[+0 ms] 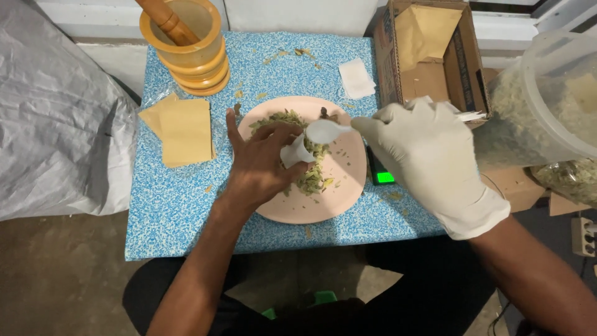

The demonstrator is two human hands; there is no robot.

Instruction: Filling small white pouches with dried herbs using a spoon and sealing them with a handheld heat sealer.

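From the head camera, the bare left hand [261,163] rests over a pink plate [348,186] of dried green leaves [313,179], thumb and fingers pinched around a small white paper pouch [295,154] held just above the heap. The gloved right hand [429,158] pinches the handle of a white plastic spoon [326,130], whose bowl hovers over the pouch's mouth. The plate sits mid-table on a blue patterned tablecloth [180,211], with tan paper envelopes [181,130] to the left, a yellow mortar with a wooden pestle [189,40] behind, and a cardboard box [429,53] on the right.

Mortar [189,46] & box [429,56] block back; table front [186,230] free.
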